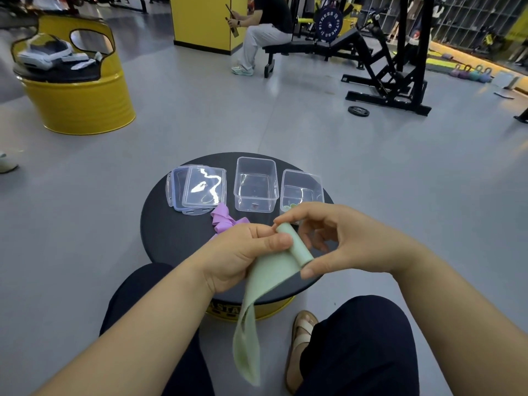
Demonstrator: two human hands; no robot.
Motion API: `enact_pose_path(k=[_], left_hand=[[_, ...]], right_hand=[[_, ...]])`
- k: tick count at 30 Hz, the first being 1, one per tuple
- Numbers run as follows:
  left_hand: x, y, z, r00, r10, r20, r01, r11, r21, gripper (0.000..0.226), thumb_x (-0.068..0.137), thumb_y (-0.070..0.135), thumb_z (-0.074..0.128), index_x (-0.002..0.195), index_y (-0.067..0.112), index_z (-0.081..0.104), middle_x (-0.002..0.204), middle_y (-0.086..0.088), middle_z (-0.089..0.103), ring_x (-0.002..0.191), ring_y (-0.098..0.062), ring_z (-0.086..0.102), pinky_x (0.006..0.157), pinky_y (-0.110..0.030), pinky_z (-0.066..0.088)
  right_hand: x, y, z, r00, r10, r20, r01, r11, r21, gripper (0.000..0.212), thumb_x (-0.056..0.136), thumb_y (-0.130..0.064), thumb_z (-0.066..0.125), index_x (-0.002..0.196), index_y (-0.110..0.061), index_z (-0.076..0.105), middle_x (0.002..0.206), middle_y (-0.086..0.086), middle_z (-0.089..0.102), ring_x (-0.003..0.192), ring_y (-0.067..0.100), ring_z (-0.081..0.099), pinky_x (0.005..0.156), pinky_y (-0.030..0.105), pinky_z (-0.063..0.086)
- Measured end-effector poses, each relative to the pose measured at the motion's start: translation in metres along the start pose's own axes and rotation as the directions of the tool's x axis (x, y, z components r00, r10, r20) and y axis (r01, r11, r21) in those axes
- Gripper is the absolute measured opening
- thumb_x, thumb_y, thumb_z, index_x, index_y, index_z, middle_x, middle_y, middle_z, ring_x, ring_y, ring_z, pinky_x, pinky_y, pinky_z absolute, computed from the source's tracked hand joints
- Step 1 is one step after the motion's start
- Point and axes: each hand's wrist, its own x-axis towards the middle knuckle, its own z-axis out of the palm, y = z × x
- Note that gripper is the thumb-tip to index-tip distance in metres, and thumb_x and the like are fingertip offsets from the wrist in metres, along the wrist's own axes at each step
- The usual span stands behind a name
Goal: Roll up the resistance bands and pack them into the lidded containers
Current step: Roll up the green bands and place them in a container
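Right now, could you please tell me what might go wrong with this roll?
The green band is barely rolled, pinched between the left hand and right hand; it may spring open. Its tail hangs twisted past the table edge, so it may roll crooked. The purple band by the left hand could get swept off.

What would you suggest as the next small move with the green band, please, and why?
Probably wind the green band one more turn. The left hand and right hand pinch only a small roll, while a long tail hangs loose below the table edge. That looks like too much slack to pack into an open container yet.
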Motion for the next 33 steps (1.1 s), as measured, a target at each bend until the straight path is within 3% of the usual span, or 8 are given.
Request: enact_pose_path(k=[4, 6, 13, 19, 24, 27, 30, 33], left_hand=[[0.000, -0.002, -0.002, 0.999, -0.014, -0.038, 0.016, 0.999, 0.049, 0.051, 0.040, 0.056, 0.087, 0.069, 0.016, 0.075, 0.065, 0.002, 0.067, 0.056, -0.007, 0.061, 0.053, -0.016, 0.047], [0.000, -0.002, -0.002, 0.999, -0.018, -0.050, 0.022, 0.996, 0.082, 0.052, 0.038, 0.058, 0.087, 0.066, 0.016, 0.074, 0.063, 0.003, 0.065, 0.055, -0.007, 0.059, 0.053, -0.016, 0.046], [0.003, -0.004, 0.000, 0.993, -0.009, -0.119, 0.031, 0.982, 0.188, 0.026, 0.055, 0.044, 0.074, 0.066, 0.020, 0.074, 0.065, 0.006, 0.063, 0.062, -0.007, 0.055, 0.063, -0.022, 0.040], [0.003, -0.005, -0.001, 0.988, -0.010, -0.157, 0.041, 0.981, 0.192, 0.016, 0.063, 0.035, 0.074, 0.064, 0.019, 0.073, 0.066, 0.003, 0.063, 0.063, -0.009, 0.056, 0.062, -0.021, 0.041], [0.002, -0.007, 0.000, 0.990, -0.060, -0.131, 0.084, 0.979, 0.185, 0.010, 0.070, 0.025, 0.078, 0.067, 0.018, 0.073, 0.065, 0.004, 0.065, 0.060, -0.007, 0.057, 0.057, -0.015, 0.044], [0.002, -0.008, 0.002, 0.983, -0.074, -0.166, 0.100, 0.983, 0.156, 0.009, 0.070, 0.026, 0.074, 0.069, 0.016, 0.073, 0.068, 0.000, 0.064, 0.062, -0.010, 0.057, 0.059, -0.017, 0.045], [0.003, -0.009, 0.000, 0.973, -0.020, -0.229, 0.057, 0.986, 0.156, 0.013, 0.071, 0.031, 0.073, 0.073, 0.018, 0.075, 0.074, 0.001, 0.067, 0.071, -0.011, 0.059, 0.068, -0.020, 0.045], [0.005, -0.013, -0.001, 0.951, 0.067, -0.302, -0.026, 0.990, 0.138, 0.029, 0.065, 0.042, 0.075, 0.084, 0.021, 0.077, 0.088, 0.002, 0.072, 0.103, -0.017, 0.057, 0.096, -0.034, 0.042]], right_hand=[[0.001, -0.003, -0.001, 1.000, -0.024, 0.000, 0.023, 0.981, -0.193, 0.059, 0.061, -0.029, 0.085, 0.113, -0.036, 0.057, 0.099, -0.015, 0.056, 0.081, 0.010, 0.054, 0.070, 0.015, 0.043], [0.001, -0.004, -0.001, 0.998, -0.059, -0.011, 0.053, 0.955, -0.291, 0.054, 0.063, -0.027, 0.086, 0.109, -0.034, 0.057, 0.095, -0.018, 0.054, 0.078, 0.012, 0.053, 0.068, 0.012, 0.039], [0.001, -0.002, -0.002, 0.996, -0.089, -0.004, 0.078, 0.887, -0.455, 0.051, 0.064, -0.034, 0.083, 0.108, -0.033, 0.058, 0.098, -0.016, 0.052, 0.084, 0.013, 0.052, 0.071, 0.021, 0.044], [-0.001, 0.002, -0.001, 0.998, -0.066, 0.016, 0.066, 0.893, -0.445, 0.062, 0.066, -0.035, 0.084, 0.118, -0.039, 0.051, 0.105, -0.018, 0.050, 0.088, 0.013, 0.051, 0.072, 0.012, 0.039], [0.000, 0.002, 0.004, 0.996, -0.091, 0.010, 0.082, 0.836, -0.543, 0.053, 0.065, -0.038, 0.083, 0.112, -0.031, 0.059, 0.103, -0.016, 0.051, 0.084, 0.010, 0.050, 0.075, 0.029, 0.047], [0.001, 0.006, 0.006, 0.997, -0.079, 0.006, 0.068, 0.816, -0.574, 0.054, 0.066, -0.037, 0.082, 0.115, -0.032, 0.058, 0.106, -0.019, 0.048, 0.086, 0.007, 0.050, 0.076, 0.030, 0.048], [-0.002, 0.013, 0.005, 0.998, -0.038, -0.053, 0.009, 0.888, -0.459, 0.068, 0.065, -0.037, 0.082, 0.123, -0.042, 0.048, 0.114, -0.026, 0.047, 0.094, 0.006, 0.052, 0.077, 0.018, 0.045], [-0.007, 0.018, 0.009, 0.978, 0.050, -0.203, -0.064, 0.996, -0.065, 0.069, 0.063, -0.041, 0.081, 0.123, -0.046, 0.046, 0.117, -0.024, 0.056, 0.098, 0.006, 0.059, 0.085, 0.022, 0.050]])
